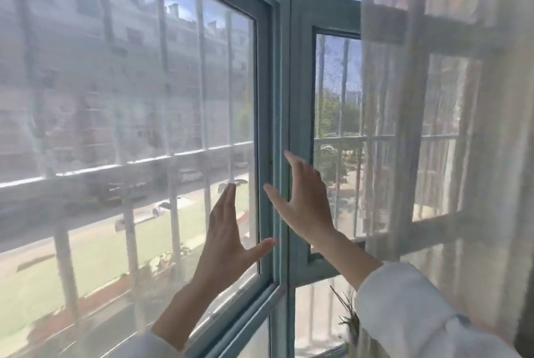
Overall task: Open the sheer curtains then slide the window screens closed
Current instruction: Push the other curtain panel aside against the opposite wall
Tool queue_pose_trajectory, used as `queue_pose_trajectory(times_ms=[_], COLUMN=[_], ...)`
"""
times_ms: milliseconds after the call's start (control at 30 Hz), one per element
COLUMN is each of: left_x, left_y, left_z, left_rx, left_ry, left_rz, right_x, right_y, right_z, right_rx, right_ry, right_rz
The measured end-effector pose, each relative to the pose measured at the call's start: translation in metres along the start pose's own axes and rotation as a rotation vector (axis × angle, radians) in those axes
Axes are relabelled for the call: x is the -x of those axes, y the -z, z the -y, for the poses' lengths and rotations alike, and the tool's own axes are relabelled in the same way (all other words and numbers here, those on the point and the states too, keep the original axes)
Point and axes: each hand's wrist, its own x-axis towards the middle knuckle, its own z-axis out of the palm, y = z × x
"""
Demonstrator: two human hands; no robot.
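Observation:
A blue-green framed sliding window screen [264,126] fills the left window; its mesh greys the street outside. My left hand [226,230] lies flat on that mesh with fingers up and thumb spread toward the frame's right stile. My right hand [303,198] is open too, palm facing left, beside the corner post [284,68]; whether it touches the post I cannot tell. On the right window a second screen [336,83] shows behind the post. A sheer white curtain [433,112] hangs bunched over the right window, pulled aside from the corner.
White security bars [202,92] run outside both windows. A spiky plant [348,317] pokes up near my right sleeve at the sill. The lower window frame [239,326] runs diagonally below my left forearm.

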Motion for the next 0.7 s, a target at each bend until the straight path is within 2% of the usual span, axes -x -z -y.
queue_pose_trajectory(times_ms=[433, 700], left_x=[-0.149, -0.227], left_y=[-0.164, -0.244], left_z=[0.066, 0.061], left_rx=[0.279, 0.372], left_ry=[-0.139, -0.226], left_rz=[0.172, 0.255], right_x=[-0.083, -0.125], right_y=[-0.04, -0.036], right_z=[-0.166, -0.233], right_rx=[0.323, 0.563], right_ry=[-0.154, -0.187], right_rz=[-0.079, -0.111])
